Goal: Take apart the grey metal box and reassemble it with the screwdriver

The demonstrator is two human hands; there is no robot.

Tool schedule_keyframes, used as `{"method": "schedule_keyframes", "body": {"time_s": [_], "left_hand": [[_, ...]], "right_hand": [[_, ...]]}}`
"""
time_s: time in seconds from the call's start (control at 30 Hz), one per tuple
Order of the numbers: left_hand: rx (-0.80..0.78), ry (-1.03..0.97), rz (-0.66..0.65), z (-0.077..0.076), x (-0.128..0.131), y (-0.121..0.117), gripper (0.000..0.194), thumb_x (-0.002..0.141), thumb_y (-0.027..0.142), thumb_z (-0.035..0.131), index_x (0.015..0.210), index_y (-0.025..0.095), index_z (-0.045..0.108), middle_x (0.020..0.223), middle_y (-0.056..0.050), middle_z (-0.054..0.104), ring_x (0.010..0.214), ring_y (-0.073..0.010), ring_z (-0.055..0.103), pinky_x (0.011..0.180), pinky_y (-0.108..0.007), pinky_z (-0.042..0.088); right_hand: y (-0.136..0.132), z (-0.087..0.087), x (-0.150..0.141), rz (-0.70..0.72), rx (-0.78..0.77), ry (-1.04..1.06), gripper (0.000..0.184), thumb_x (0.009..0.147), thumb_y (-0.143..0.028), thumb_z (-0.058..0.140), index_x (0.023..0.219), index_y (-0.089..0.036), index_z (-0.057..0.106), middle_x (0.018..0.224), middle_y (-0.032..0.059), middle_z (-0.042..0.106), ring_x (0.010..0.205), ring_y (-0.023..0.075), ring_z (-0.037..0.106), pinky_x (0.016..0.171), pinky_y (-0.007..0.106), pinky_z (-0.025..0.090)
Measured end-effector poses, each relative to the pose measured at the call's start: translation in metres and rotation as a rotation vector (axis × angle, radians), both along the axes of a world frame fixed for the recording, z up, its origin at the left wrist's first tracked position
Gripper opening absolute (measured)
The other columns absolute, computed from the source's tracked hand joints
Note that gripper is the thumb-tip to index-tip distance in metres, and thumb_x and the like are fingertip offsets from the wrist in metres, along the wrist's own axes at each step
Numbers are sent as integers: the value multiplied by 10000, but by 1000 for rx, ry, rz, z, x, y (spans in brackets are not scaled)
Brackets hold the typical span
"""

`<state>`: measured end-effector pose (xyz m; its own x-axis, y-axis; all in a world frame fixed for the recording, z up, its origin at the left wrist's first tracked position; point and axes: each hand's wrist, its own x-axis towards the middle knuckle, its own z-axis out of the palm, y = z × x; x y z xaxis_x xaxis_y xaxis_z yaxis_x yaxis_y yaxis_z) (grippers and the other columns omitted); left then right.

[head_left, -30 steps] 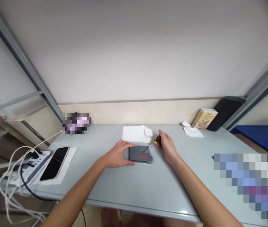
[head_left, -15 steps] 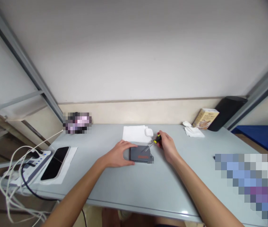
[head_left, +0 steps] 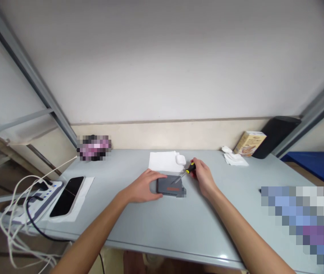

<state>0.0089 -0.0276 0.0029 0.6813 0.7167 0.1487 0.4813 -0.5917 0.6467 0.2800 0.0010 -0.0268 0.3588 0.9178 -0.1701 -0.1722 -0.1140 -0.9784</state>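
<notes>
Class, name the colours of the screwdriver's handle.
Black and yellow; the handle shows best in the head view.

Dark box's right end [head_left: 181,191] and purple-and-black item [head_left: 94,147] pixelated, both forearms [head_left: 243,228] cut off below

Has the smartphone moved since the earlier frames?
No. Judged against the desk's front edge, the smartphone lies in the same place, with no visible shift either way.
</notes>
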Motion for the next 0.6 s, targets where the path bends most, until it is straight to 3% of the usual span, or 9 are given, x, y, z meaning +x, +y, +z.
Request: {"method": "schedule_keyframes", "body": {"time_s": [0.17, 0.4, 0.6], "left_hand": [[-27, -18, -24, 3, 0, -2, 699, 827, 219, 748, 1488, 305, 538, 1399, -86, 629, 1322, -308, 517, 1155, -462, 443], [-135, 71, 47, 9, -10, 0, 832, 795, 268, 793, 1555, 327, 460, 1351, -90, 566, 1336, -307, 473, 1184, -504, 412], [-131, 11, 87, 0, -19, 6, 661, 853, 198, 691, 1488, 300, 536, 1124, -55, 602, 1147, -237, 574, 1071, -402, 499]], "right_hand": [[0, -1, 0, -12, 5, 8, 309, 851, -539, 649, 823, -233, 617, 564, -43, 519, 504, 144, 436, 520, 296, 339], [0, 1, 0, -18, -6, 0, 324, 840, -552, 660, 824, -231, 618, 576, -42, 520, 514, 143, 442, 530, 295, 346], [0, 1, -1, -17, -3, 7, 328, 829, -556, 667, 815, -232, 614, 553, -43, 505, 502, 143, 432, 519, 293, 337]]}}
